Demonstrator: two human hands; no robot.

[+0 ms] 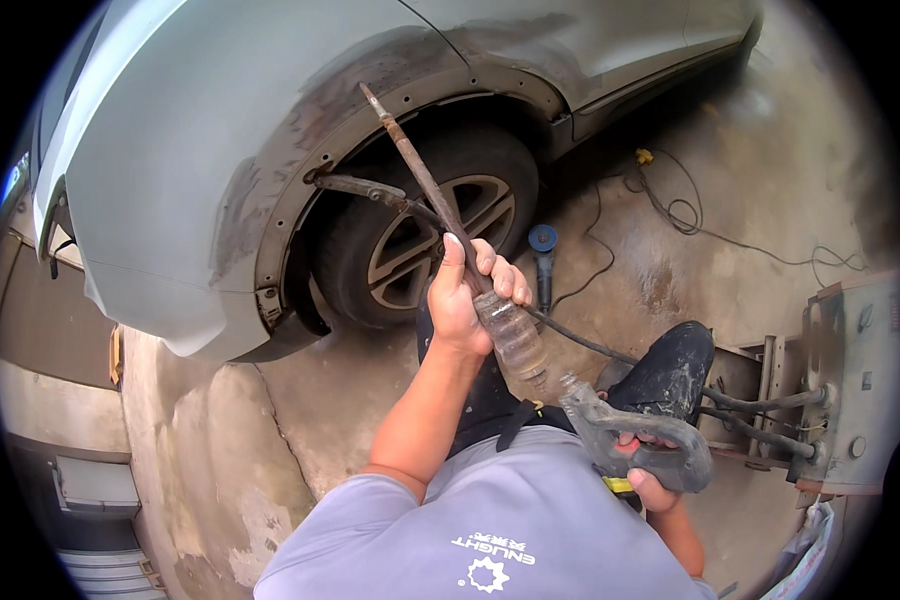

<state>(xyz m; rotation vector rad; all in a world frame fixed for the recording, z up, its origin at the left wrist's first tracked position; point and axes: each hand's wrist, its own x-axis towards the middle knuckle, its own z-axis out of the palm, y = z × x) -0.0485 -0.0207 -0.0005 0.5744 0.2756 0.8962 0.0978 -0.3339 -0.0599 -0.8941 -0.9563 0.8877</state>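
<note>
My left hand (460,300) is closed round the shaft of a slide hammer (417,170), just above its thick clear-brown sliding weight (515,338). The shaft's pointed tip reaches the sanded patch on the silver car fender (170,190), and whether it touches the metal I cannot tell. In my right hand (652,485) is a worn grey pistol-shaped handle (610,415), with fingers through its grip by a red trigger. The handle's nose lies close to the weight's lower end; whether they join is unclear. A metal clamp (355,187) bites the wheel arch edge, its cable running behind my left hand.
The car wheel (420,225) stands under the arch. On the concrete floor (370,400) lies an angle grinder with a blue disc (543,240) and a trailing cord (690,210). At right, a grey machine box (855,390) has thick cables attached. My bent knee (675,355) is near the handle.
</note>
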